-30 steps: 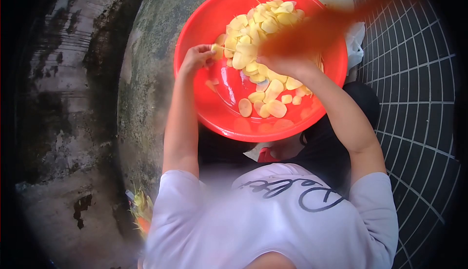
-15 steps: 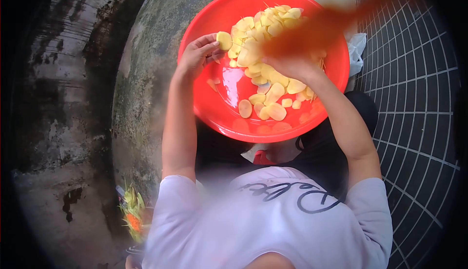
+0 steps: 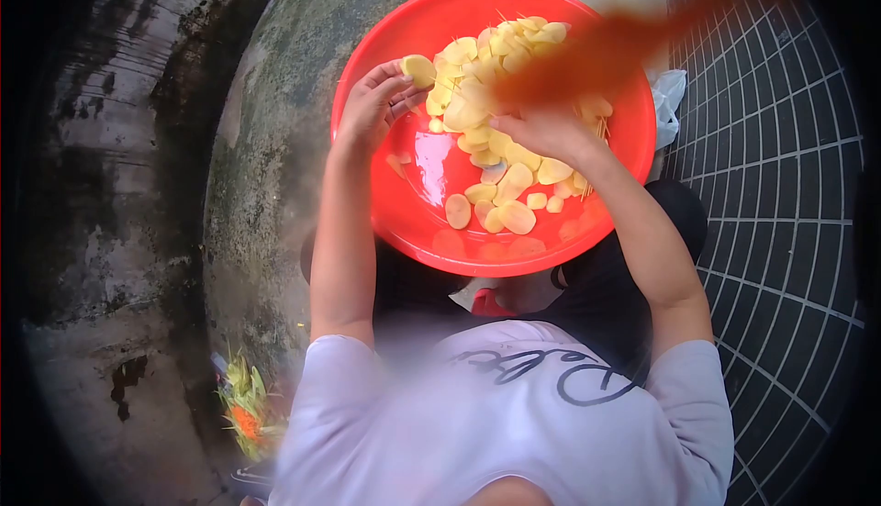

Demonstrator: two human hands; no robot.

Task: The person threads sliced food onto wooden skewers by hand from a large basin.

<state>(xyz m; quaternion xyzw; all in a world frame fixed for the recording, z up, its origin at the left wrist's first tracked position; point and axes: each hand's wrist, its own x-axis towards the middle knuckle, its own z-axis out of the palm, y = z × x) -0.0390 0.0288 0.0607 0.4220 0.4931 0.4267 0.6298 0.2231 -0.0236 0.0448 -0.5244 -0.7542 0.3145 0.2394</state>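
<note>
A red basin [image 3: 413, 231] holds a heap of thin yellow slices [image 3: 517, 155], some with thin sticks poking out. Over its left side, my left hand [image 3: 374, 102] pinches one yellow slice [image 3: 418, 70] between thumb and fingers. My right hand [image 3: 549, 133] is over the heap near the middle, its thumb beside the slices; an orange-brown blur covers its fingers, so what they hold cannot be made out. Several thin sticks [image 3: 601, 130] lie in the basin just right of that hand.
A white plastic bag [image 3: 668, 102] lies right of the basin, by dark tiles [image 3: 780, 194]. Rough concrete [image 3: 262, 176] spans the left. Green and orange scraps [image 3: 246, 410] sit at the lower left. The orange-brown blur [image 3: 596, 56] hides the basin's upper right.
My left hand has risen slightly from the heap's left edge with a slice pinched in it. My right hand stays over the heap. The basin sits slightly lower in view.
</note>
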